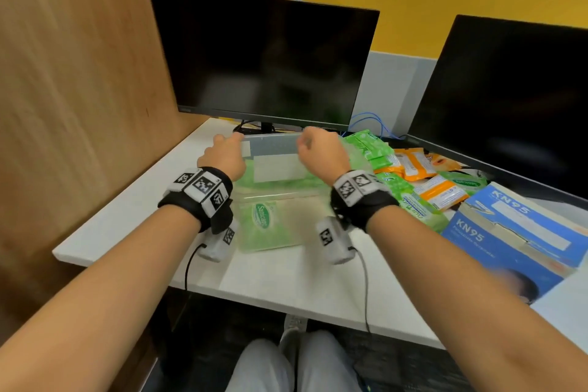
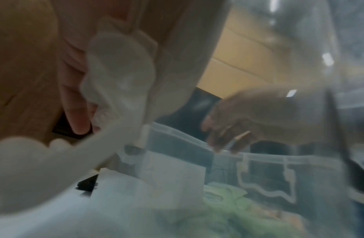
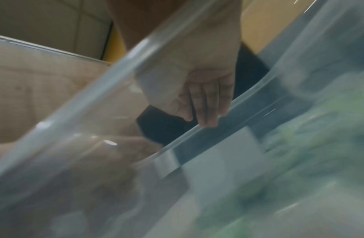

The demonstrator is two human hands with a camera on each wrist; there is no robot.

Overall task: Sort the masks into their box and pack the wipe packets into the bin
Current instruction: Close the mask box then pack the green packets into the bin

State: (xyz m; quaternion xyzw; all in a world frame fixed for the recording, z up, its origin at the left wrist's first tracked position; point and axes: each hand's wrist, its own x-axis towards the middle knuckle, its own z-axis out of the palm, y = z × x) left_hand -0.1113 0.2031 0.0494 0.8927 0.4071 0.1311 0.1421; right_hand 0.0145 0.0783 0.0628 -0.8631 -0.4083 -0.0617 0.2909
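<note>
A clear plastic bin [image 1: 270, 138] stands on the white desk before the monitor, with green wipe packets [image 1: 262, 215] inside it. My left hand [image 1: 224, 153] grips its far left corner, fingers [image 2: 79, 122] curled by a white latch [image 2: 120, 72]. My right hand [image 1: 318, 149] curls over the far rim, fingertips [image 3: 206, 122] on the rim's edge [image 3: 238, 116]. More green and orange wipe packets [image 1: 416, 165] lie heaped to the right of the bin. A blue KN95 mask box [image 1: 515, 232] lies at the right edge. I see no loose masks.
A dark monitor [image 1: 264, 60] stands right behind the bin, a second monitor [image 1: 509, 105] to the right. A wooden partition [image 1: 79, 73] walls off the left side. Blue cables [image 1: 372, 121] run behind the packets. Bare desk [image 1: 286, 280] lies between the bin and me.
</note>
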